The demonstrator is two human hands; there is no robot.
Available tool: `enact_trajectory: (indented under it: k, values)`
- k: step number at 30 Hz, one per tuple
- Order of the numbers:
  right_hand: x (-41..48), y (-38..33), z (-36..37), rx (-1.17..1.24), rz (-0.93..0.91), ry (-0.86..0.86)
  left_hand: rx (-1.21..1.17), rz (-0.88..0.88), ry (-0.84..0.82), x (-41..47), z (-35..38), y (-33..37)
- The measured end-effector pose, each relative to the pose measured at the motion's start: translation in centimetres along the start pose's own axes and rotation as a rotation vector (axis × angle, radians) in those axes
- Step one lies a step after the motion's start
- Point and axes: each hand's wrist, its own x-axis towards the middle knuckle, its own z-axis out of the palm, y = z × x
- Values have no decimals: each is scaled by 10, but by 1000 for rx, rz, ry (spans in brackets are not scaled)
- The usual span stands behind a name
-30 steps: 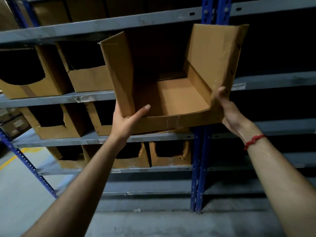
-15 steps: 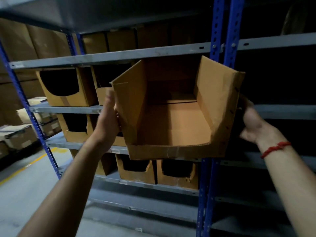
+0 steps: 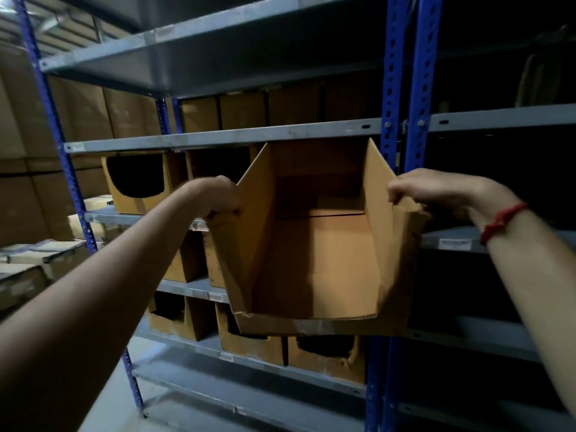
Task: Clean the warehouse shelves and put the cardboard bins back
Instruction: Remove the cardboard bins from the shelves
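An empty open-fronted cardboard bin (image 3: 314, 254) is held in the air in front of the grey shelf (image 3: 224, 137), its back end reaching under that shelf's front edge. My left hand (image 3: 218, 196) grips the top of the bin's left wall. My right hand (image 3: 420, 188), with a red string on its wrist, pinches the top edge of the right wall. The bin's front lip hangs low, in front of the blue uprights (image 3: 402, 88).
Other cardboard bins (image 3: 137, 182) stand on the shelves to the left and below (image 3: 252, 344). Closed cartons (image 3: 237, 112) fill the shelf above. The bay to the right of the blue uprights is dark, with bare grey shelves (image 3: 452, 241). Boxes (image 3: 37, 260) sit at far left.
Both hands moved from the bin's lower sides up to the top edges of its walls. The bin rose and went deeper toward the shelf, and my view tilted upward.
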Motion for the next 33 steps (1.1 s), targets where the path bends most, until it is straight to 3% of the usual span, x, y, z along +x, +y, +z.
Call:
enact_trajectory:
  k: [11, 15, 17, 21, 29, 33]
  values:
    - [1, 0, 13, -262, -47, 259, -46, 30, 128, -50, 33, -31]
    - [-9, 11, 19, -232, -92, 348, -59, -39, 74, -55, 30, -29]
    - [-13, 5, 18, -219, -109, 352, -45, -87, 83, -49, 26, -20]
    - [-24, -11, 20, -276, -141, 323, 123, -2, 231, -36, 20, -3]
    - [-32, -9, 2, -212, -136, 263, 158, -41, 160, -71, 15, -23]
    - [-30, -3, 21, -306, -173, 386, 282, -41, 210, -100, 30, -25]
